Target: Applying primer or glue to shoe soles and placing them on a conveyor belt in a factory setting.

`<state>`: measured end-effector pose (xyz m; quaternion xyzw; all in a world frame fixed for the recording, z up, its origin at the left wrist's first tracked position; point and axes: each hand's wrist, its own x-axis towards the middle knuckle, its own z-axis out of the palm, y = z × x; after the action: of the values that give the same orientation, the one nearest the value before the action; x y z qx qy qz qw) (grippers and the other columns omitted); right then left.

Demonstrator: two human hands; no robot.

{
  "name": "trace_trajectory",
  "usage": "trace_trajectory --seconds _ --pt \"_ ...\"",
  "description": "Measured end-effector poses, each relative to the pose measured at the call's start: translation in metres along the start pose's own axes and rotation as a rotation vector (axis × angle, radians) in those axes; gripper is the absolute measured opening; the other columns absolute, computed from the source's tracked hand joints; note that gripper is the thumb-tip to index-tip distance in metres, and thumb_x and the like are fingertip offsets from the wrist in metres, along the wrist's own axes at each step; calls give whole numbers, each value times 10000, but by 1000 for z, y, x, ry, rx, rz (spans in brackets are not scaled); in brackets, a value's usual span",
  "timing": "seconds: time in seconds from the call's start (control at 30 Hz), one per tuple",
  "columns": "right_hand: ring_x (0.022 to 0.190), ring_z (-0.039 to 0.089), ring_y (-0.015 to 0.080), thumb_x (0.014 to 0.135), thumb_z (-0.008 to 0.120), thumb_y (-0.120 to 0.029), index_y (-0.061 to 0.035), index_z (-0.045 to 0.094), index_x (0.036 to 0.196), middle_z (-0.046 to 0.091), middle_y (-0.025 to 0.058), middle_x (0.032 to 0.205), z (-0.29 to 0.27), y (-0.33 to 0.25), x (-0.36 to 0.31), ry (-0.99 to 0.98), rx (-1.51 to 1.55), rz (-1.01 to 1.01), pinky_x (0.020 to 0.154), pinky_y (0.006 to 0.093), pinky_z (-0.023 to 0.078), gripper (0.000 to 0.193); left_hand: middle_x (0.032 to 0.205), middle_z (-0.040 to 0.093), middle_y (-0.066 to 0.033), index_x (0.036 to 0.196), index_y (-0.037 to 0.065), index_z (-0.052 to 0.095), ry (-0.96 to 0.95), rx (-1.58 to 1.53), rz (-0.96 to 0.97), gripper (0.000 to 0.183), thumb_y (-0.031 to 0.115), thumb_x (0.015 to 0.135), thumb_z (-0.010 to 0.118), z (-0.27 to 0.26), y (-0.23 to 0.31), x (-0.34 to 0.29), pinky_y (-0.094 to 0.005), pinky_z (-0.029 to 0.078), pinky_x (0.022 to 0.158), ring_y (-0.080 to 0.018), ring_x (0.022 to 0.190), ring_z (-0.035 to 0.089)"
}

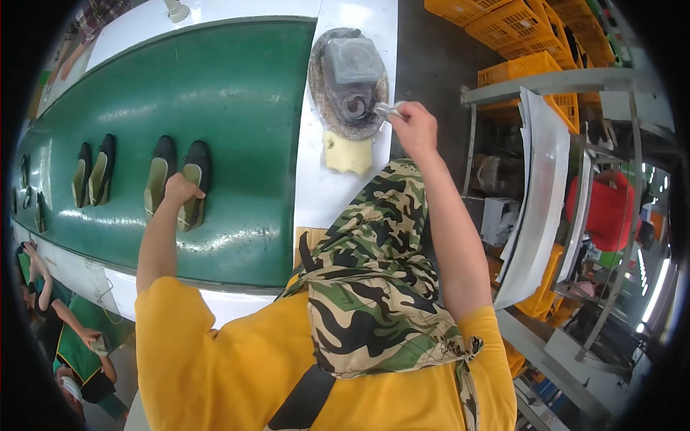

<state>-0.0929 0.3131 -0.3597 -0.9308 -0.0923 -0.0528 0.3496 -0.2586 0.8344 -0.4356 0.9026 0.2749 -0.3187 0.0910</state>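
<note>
My left hand point(181, 188) reaches over the green belt and is closed at the inner side of a dark flat shoe point(198, 161) with a pale lining. Its mate, another dark flat shoe point(164, 154), stands just left of it, toes pointing away from me. My right hand point(418, 129) pinches a small crumpled white cloth point(388, 110) at the edge of a speckled oval tray point(320, 82). On that tray sit a cloudy, lidded, box-like container point(352, 61) and a dark round-mouthed pot point(355, 108). A pale yellow sponge-like pad point(348, 152) lies beside the tray.
Further left on the green belt point(251, 108) stand another pair of dark shoes point(93, 169) and several more. Orange crates point(517, 29) are stacked at the far right. A metal rack point(553, 80) stands at my right. Other people work at the lower left, one person's hand point(90, 337) showing.
</note>
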Motion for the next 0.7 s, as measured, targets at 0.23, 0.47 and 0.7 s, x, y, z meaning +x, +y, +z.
trace_trajectory --seconds 0.23,0.47,0.7 --pt "843 610 288 694 729 -114 -96 678 749 641 68 817 37 -22 17 -125 -280 -298 728 418 471 77 1036 671 -254 1000 -82 657 -14 -70 29 677 290 500 919 4 -5 1 -400 517 877 -356 1029 646" --pt "892 601 265 716 695 -117 -104 694 752 645 51 851 54 -26 22 -226 -452 -333 791 420 460 39 1058 660 -264 1024 -89 643 -68 -72 24 712 286 484 918 5 -4 7 -395 506 894 -360 1043 636" --pt "886 607 275 726 653 -100 -94 699 756 646 75 849 45 -30 22 -187 -464 -379 797 431 460 55 1064 662 -254 1041 -90 638 -74 -78 26 737 298 481 917 8 -3 8 -388 507 896 -354 1046 636"
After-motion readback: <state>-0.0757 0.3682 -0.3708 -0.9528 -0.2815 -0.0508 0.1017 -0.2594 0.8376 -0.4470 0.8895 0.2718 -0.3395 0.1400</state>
